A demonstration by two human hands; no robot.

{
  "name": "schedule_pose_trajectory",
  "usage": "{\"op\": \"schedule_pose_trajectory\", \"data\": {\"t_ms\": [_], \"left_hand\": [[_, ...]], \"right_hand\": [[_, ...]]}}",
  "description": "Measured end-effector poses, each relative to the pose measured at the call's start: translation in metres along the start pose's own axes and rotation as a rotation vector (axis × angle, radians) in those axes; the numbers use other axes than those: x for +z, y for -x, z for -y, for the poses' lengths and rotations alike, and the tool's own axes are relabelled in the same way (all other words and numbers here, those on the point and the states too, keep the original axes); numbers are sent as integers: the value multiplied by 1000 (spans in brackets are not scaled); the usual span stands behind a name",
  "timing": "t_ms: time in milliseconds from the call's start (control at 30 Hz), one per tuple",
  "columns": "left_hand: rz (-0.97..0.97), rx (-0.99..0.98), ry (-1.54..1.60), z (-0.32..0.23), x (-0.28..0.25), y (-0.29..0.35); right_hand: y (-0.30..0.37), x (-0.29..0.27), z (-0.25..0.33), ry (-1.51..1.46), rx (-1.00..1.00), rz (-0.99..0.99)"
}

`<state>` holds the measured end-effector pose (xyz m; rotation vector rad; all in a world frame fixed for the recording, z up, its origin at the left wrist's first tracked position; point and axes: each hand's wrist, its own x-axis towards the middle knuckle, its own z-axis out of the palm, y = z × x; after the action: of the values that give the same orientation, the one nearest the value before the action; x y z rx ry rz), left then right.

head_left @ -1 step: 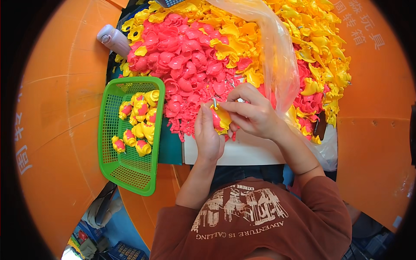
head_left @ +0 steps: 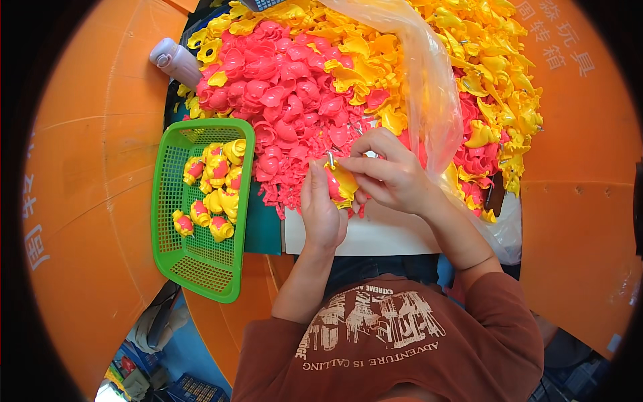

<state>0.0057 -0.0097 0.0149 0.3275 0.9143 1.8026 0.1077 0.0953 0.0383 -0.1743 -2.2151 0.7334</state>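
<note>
Between both hands, over the front edge of the heap, is a small yellow and pink plastic toy body point(head_left: 342, 185) with a metal pin point(head_left: 331, 159) sticking up from its top. My left hand point(head_left: 322, 211) closes on its left side, thumb upright along it. From the right, my right hand point(head_left: 392, 174) pinches it with thumb and fingertips near the pin. Some of my right fingers are hidden behind the toy. Directly beyond lies a heap of glossy pink shell pieces point(head_left: 288, 100).
Left of the heap stands a green mesh basket point(head_left: 234, 268) holding several yellow and pink toy bodies point(head_left: 218, 167). A lilac bottle point(head_left: 176, 61) leans behind it. Yellow pieces point(head_left: 495, 80) pile up at back and right, beside a clear plastic bag point(head_left: 432, 87). Orange panels point(head_left: 583, 248) flank the table.
</note>
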Motion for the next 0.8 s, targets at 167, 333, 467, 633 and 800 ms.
{"op": "schedule_pose_trajectory", "data": {"t_ms": [167, 333, 467, 633, 800], "left_hand": [[-9, -3, -23, 0, -3, 0], [-102, -113, -17, 4, -10, -6], [-190, -158, 118, 13, -29, -12], [-168, -120, 230, 2, -36, -18], [-146, -192, 289, 3, -34, -17]], "right_hand": [[9, 6, -6, -231, 228, 3], [12, 17, -19, -309, 355, 1], [1, 31, -31, -594, 597, 87], [-37, 25, -93, -81, 460, -233], [-70, 19, -124, 727, 432, 123]]}}
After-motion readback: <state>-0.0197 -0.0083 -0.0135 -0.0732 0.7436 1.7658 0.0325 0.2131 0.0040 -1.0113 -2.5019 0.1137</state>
